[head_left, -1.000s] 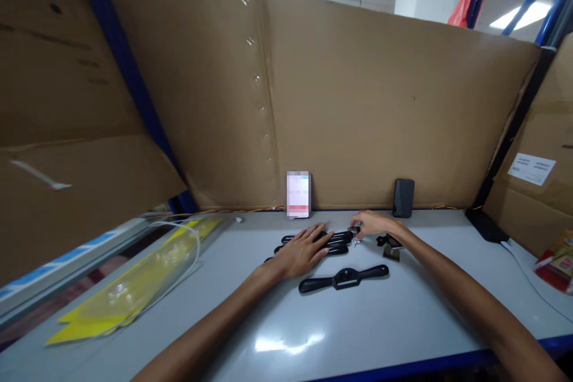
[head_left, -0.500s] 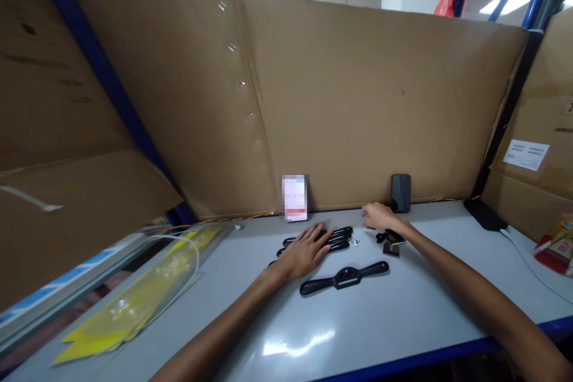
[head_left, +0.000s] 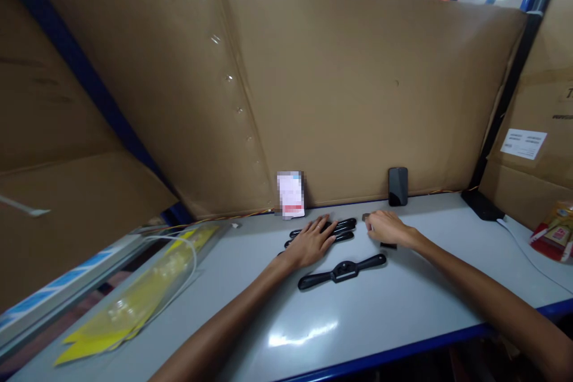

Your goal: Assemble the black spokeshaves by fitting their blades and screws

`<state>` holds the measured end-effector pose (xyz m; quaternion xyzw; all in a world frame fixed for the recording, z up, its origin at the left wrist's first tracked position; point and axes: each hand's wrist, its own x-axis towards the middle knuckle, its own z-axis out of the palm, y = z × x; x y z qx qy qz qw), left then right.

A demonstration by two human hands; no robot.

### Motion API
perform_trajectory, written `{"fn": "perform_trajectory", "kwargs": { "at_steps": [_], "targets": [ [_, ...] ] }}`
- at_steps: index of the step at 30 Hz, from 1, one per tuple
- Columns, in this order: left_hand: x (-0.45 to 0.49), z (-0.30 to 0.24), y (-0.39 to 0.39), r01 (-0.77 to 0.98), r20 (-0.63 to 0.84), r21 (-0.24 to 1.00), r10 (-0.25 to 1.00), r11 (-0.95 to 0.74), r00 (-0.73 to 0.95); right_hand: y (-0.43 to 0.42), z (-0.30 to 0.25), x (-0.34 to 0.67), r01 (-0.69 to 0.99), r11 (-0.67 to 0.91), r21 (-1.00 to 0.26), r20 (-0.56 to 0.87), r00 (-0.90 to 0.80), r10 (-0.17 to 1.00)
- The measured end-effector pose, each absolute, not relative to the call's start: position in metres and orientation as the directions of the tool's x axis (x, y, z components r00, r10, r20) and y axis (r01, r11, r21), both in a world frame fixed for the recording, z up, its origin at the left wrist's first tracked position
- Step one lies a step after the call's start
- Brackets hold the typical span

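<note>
A black spokeshave (head_left: 344, 270) lies by itself on the grey tabletop, nearest to me. Behind it, several more black spokeshaves (head_left: 344, 227) lie side by side, partly covered by my left hand (head_left: 312, 243), which rests flat on them with fingers spread. To their right, my right hand (head_left: 388, 228) is closed just above the table. A small dark flat piece (head_left: 366, 216) shows at its fingertips. Another small dark piece (head_left: 388, 245) sticks out below this hand, mostly hidden by it.
Against the cardboard back wall (head_left: 349, 89) lean a blurred-out upright card or screen (head_left: 292, 194) and a dark phone (head_left: 398, 186). Yellow sheets in clear plastic (head_left: 134, 304) and a white cable (head_left: 196, 256) lie left. A black flat box (head_left: 482, 205) sits at the right back.
My right hand has come down and nearer over the small dark parts, now with a flat piece at its fingertips. My left hand stays on the spokeshaves. The view has shifted slightly.
</note>
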<state>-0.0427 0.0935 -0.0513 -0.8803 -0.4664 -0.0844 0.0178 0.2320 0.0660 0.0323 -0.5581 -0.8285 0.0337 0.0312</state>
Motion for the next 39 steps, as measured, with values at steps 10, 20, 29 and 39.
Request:
{"fn": "perform_trajectory", "kwargs": {
  "at_steps": [10,20,29,39],
  "targets": [
    [-0.015,-0.049,0.108,0.802,0.156,0.012,0.794,-0.597,0.588,0.072,0.041,0.277,0.971,0.180,-0.157,0.154,-0.156,0.976],
    [-0.027,-0.054,0.110,0.805,0.163,-0.020,0.792,-0.593,0.588,0.079,0.030,0.303,0.975,0.112,-0.192,0.168,-0.080,0.983],
    [-0.035,-0.053,0.106,0.822,0.170,-0.030,0.807,-0.569,0.565,0.078,0.032,0.301,0.976,0.129,-0.174,0.175,-0.099,0.980],
    [-0.032,-0.048,0.107,0.823,0.128,-0.001,0.816,-0.568,0.563,0.074,0.038,0.302,0.981,0.130,-0.145,0.188,-0.102,0.977]
  ]
}}
